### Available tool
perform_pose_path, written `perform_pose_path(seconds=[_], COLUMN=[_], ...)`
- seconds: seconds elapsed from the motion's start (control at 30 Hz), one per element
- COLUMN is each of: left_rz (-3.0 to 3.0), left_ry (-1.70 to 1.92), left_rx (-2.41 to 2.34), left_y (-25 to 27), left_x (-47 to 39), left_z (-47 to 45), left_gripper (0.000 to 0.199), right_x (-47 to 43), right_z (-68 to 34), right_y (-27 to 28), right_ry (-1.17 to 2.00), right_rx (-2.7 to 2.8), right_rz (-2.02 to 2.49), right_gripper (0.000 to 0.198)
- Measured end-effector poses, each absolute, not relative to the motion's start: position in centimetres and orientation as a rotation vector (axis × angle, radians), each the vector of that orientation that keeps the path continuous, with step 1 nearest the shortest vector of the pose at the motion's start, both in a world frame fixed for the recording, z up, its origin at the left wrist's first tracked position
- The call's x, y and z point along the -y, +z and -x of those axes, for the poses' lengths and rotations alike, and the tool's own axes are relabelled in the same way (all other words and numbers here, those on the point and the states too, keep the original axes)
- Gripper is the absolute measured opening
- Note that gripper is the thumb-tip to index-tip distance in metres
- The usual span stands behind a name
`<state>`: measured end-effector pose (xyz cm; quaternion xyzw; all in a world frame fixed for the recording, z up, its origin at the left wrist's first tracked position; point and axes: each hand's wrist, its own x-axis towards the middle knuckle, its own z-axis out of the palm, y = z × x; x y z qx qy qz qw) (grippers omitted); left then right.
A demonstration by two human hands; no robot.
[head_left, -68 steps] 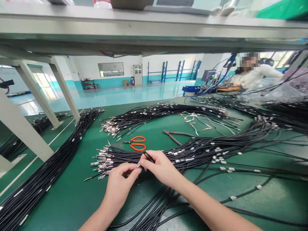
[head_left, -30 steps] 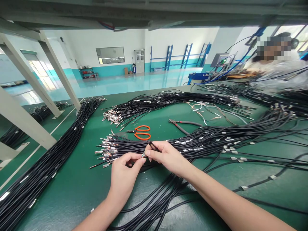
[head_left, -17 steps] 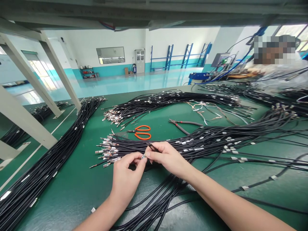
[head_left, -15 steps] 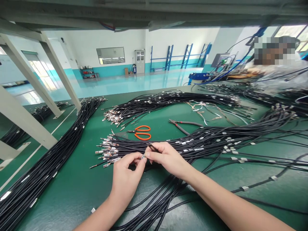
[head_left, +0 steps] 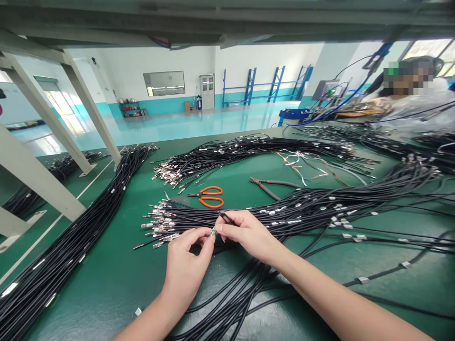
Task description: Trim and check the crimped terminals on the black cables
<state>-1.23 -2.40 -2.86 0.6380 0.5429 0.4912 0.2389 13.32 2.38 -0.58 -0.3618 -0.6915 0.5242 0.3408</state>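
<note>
Both my hands meet over the near bundle of black cables [head_left: 199,217]. The thumb and forefinger of my left hand [head_left: 190,251] pinch a small silvery metal connector [head_left: 213,232]. Right beside it, my right hand [head_left: 245,232] is closed on a thin black cable [head_left: 226,218], part of which shows above the forefinger; the rest is hidden by the fingers. Bare cable ends with metal terminals [head_left: 159,222] fan out left of my hands. Just beyond them lie orange-handled scissors [head_left: 211,196] and grey-and-red cutting pliers [head_left: 272,184].
A second cable bundle [head_left: 227,149] lies farther back, and a third [head_left: 106,199] runs along the left by pale metal posts [head_left: 92,109]. Loose stripped wires [head_left: 302,166] rest behind the pliers. A shelf edge [head_left: 213,23] hangs overhead. Another person [head_left: 408,104] sits at back right.
My hands keep almost the same pose, and the metal connector shows slightly more between the fingertips. The person at back right has shifted their head a little.
</note>
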Motion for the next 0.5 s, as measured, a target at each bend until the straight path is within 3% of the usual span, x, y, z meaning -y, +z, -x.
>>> perform_pose_path(seconds=[0.5], left_rz=[-1.688], left_ry=[1.41], left_rx=[-1.467], left_y=[-3.14], left_x=[2.52], left_z=[1.24], left_gripper=[0.01], right_x=[-2.43], right_z=[-13.41], right_y=[-0.58], right_ry=[1.316], right_rx=[1.852], right_rz=[0.908], right_gripper=[0.019])
